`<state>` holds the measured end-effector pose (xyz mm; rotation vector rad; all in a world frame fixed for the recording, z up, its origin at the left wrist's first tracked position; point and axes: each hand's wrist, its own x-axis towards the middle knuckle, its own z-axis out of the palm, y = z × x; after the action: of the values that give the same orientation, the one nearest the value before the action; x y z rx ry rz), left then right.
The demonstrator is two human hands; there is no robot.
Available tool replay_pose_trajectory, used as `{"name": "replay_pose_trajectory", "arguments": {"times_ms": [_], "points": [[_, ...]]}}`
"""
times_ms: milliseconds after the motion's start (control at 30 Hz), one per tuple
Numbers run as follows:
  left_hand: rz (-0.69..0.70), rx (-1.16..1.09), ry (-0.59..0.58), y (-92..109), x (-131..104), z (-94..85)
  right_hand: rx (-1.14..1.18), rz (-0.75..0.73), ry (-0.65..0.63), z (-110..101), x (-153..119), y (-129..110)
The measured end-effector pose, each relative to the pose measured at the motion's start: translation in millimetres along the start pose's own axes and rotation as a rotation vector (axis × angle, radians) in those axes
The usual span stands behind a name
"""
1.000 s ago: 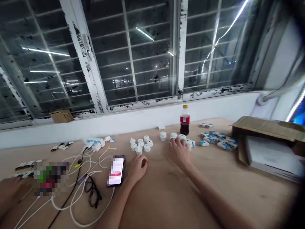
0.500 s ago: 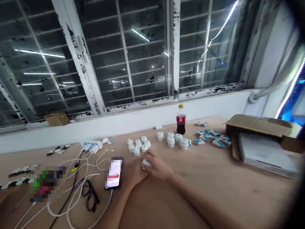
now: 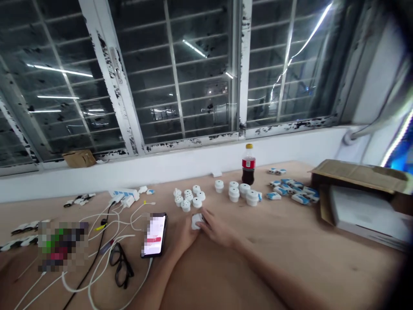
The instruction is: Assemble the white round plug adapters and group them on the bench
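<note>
A small white plastic piece (image 3: 196, 220) is held low over the table between my two hands; its exact kind is hard to make out. My left hand (image 3: 185, 236) is closed around its left and lower side. From the right, my right hand (image 3: 214, 227) grips the piece with thumb and fingers. Just beyond lies a group of small white round plastic pieces with dark holes (image 3: 188, 197). Larger white round pieces (image 3: 234, 194) stand behind and to the right. A phone with a lit screen (image 3: 155, 234) lies beside my left forearm.
A cola bottle (image 3: 248, 165) stands near the wall. Several blue-and-white pieces (image 3: 300, 199) lie left of an open cardboard box (image 3: 358, 174). To the left are tangled white cables (image 3: 93, 280), black glasses (image 3: 121, 268), a power strip (image 3: 124, 197) and a blurred-out object (image 3: 63, 247).
My right fingers have shifted from over the top of the white piece to its right side, so more of it shows. The view has tilted slightly.
</note>
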<state>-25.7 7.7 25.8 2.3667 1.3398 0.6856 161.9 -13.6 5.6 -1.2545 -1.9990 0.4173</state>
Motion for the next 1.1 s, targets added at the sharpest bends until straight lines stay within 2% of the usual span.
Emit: {"name": "replay_pose_trajectory", "arguments": {"times_ms": [100, 167, 300, 367, 533, 767, 967, 1033, 1100], "points": [[0.009, -0.073, -0.014, 0, 3, 0.5, -0.005, -0.119, -0.066, -14, -1, -1], [0.005, -0.099, -0.015, 2, 4, 0.3, -0.008, -0.138, -0.089, -21, -1, -3], [-0.013, -0.094, -0.011, 6, 1, -1.2, -0.062, 0.052, -0.023, -18, -1, -3], [-0.037, -0.104, -0.009, 5, 0, -0.9, -0.072, 0.094, -0.022, -14, -1, -2], [0.014, -0.215, 0.030, -1, 2, 4.9, -0.012, -0.070, -0.101, -19, 0, -3], [-0.010, -0.183, 0.069, 3, -1, 4.2, -0.059, 0.024, -0.038, -15, -2, -7], [0.021, -0.255, 0.058, -5, 3, 8.4, 0.074, -0.208, -0.102, -22, -1, -5], [0.013, -0.249, 0.057, -6, 3, 10.2, 0.073, -0.224, -0.100, -24, -2, -5], [0.018, -0.234, 0.059, -6, 3, 10.9, 0.029, -0.164, -0.064, -22, -2, -6]]}}
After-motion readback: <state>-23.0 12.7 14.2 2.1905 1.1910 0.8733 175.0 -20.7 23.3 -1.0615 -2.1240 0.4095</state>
